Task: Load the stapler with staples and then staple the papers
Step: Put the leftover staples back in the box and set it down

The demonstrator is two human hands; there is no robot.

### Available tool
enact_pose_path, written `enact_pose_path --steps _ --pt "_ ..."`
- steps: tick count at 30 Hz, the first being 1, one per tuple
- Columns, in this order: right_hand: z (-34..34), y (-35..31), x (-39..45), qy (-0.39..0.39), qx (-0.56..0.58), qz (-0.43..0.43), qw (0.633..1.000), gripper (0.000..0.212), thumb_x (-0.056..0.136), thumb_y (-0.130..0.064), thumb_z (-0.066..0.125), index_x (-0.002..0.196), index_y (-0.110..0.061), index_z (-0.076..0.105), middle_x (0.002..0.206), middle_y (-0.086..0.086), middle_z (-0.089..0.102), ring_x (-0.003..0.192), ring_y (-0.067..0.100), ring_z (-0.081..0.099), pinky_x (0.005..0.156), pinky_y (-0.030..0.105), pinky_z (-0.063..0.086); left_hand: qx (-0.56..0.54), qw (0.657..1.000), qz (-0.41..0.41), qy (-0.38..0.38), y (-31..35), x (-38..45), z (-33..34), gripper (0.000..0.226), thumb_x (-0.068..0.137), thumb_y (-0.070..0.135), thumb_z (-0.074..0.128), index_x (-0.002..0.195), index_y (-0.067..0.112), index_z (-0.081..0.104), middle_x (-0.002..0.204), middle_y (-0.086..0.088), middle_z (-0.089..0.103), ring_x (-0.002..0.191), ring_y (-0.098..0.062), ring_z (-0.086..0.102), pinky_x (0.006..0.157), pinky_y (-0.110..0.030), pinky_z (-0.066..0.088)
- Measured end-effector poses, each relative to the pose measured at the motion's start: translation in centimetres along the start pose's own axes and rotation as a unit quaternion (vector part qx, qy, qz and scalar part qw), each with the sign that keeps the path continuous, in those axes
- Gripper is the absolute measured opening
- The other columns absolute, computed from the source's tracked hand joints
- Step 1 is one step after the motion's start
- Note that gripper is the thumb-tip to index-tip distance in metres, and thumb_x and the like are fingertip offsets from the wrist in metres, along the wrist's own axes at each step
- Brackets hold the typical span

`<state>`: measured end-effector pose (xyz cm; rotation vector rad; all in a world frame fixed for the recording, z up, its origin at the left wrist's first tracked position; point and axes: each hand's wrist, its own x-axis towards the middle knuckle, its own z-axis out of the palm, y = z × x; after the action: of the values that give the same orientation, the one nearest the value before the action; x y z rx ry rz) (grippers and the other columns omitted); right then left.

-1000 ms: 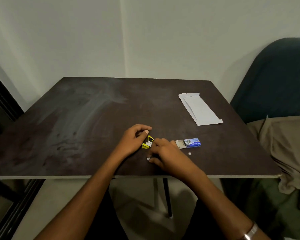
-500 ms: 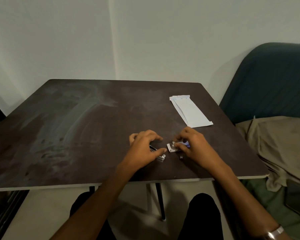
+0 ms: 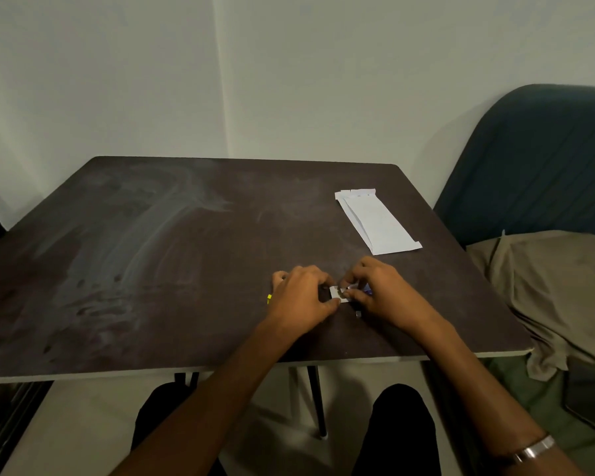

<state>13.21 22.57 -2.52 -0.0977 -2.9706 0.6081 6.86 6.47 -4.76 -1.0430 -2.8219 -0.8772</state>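
Observation:
The small staple box [image 3: 336,292], white at its open end and blue at the other, lies near the table's front edge. My left hand [image 3: 299,300] pinches its white flap with thumb and forefinger. From the other side my right hand [image 3: 383,292] grips the blue end. The yellow stapler [image 3: 269,297] is almost fully hidden under my left hand; only a yellow tip shows. A small loose strip of staples [image 3: 358,314] lies just below my right fingers. The folded white papers [image 3: 375,221] lie apart at the back right of the dark table [image 3: 152,269].
A dark blue chair back [image 3: 536,159] with a beige cloth [image 3: 557,290] on the seat stands right of the table. A dark phone [image 3: 588,403] lies beside the cloth. White walls meet in a corner behind the table.
My left hand has slid right off the stapler's open metal end and onto the box flap. My right hand stays on the box. The stapler is now covered.

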Motion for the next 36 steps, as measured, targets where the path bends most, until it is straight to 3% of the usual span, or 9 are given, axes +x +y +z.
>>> enact_pose_path --steps 4,8,11,20,26,30,33,36 --pt "0.1 0.0 0.0 0.003 0.0 0.004 1.0 0.017 0.084 -0.024 0.068 0.098 -0.015 0.069 0.101 -0.001 0.056 0.087 0.014 0.057 0.08 0.03 0.051 -0.012 1.0 -0.004 0.005 -0.1 -0.1 0.2 0.023 0.08 0.042 0.064 0.102 0.034 0.066 0.108 0.013 0.063 0.109 -0.012 0.053 0.101 -0.038 0.03" --pt "-0.4 0.4 -0.6 0.027 0.001 -0.006 1.0 0.015 0.084 -0.022 0.068 0.096 -0.013 0.068 0.092 -0.008 0.049 0.078 0.003 0.047 0.065 0.008 0.035 -0.021 1.0 -0.006 0.013 -0.3 -0.1 0.3 0.024 0.08 0.042 0.064 0.103 0.034 0.068 0.107 0.013 0.063 0.108 -0.011 0.052 0.099 -0.035 0.027" --pt "-1.1 0.7 -1.8 0.036 0.011 -0.015 0.999 0.012 0.083 -0.021 0.07 0.093 -0.014 0.068 0.089 -0.009 0.049 0.078 0.006 0.049 0.065 0.008 0.033 -0.018 1.0 -0.004 0.016 -0.4 -0.1 0.5 0.026 0.08 0.043 0.064 0.104 0.034 0.068 0.108 0.013 0.063 0.108 -0.01 0.052 0.095 -0.032 0.025" --pt "-1.0 1.0 -3.6 -0.038 -0.019 -0.014 0.999 0.026 0.082 -0.027 0.071 0.106 -0.019 0.071 0.103 0.001 0.061 0.09 0.014 0.057 0.082 0.028 0.049 -0.028 1.0 -0.006 0.013 -0.5 0.0 0.5 0.024 0.079 0.041 0.067 0.102 0.036 0.068 0.11 0.014 0.064 0.109 -0.009 0.053 0.093 -0.03 0.022" --pt "-0.3 0.8 -3.5 -0.033 -0.019 -0.023 0.999 0.013 0.083 -0.022 0.07 0.093 -0.015 0.071 0.1 0.005 0.063 0.09 0.02 0.061 0.084 0.036 0.051 -0.027 0.999 -0.005 0.016 -0.4 0.0 0.5 0.025 0.08 0.041 0.066 0.103 0.035 0.068 0.11 0.013 0.064 0.108 -0.009 0.053 0.091 -0.028 0.021" --pt "-0.9 0.5 -3.3 -0.015 -0.007 -0.035 0.999 0.012 0.082 -0.023 0.071 0.092 -0.017 0.071 0.091 0.0 0.061 0.08 0.013 0.058 0.075 0.029 0.05 -0.025 1.0 -0.005 0.017 -0.4 0.0 0.5 0.026 0.079 0.041 0.066 0.103 0.035 0.068 0.109 0.013 0.064 0.107 -0.01 0.053 0.092 -0.029 0.022" --pt "-1.3 0.1 -2.3 0.015 -0.01 -0.047 0.999 0.011 0.083 -0.024 0.069 0.091 -0.016 0.069 0.083 -0.007 0.052 0.068 0.004 0.049 0.062 0.013 0.038 -0.024 1.0 -0.005 0.014 -0.4 0.0 0.4 0.026 0.079 0.042 0.066 0.104 0.034 0.068 0.109 0.014 0.063 0.108 -0.01 0.052 0.092 -0.029 0.022" --pt "-0.9 -0.3 -1.0 0.02 -0.015 -0.05 0.998 0.009 0.085 -0.021 0.067 0.092 -0.015 0.068 0.084 -0.008 0.05 0.066 0.0 0.045 0.061 0.011 0.034 -0.023 1.0 -0.005 0.012 -0.4 0.0 0.4 0.027 0.079 0.042 0.066 0.105 0.034 0.068 0.109 0.013 0.063 0.108 -0.01 0.052 0.093 -0.029 0.023"
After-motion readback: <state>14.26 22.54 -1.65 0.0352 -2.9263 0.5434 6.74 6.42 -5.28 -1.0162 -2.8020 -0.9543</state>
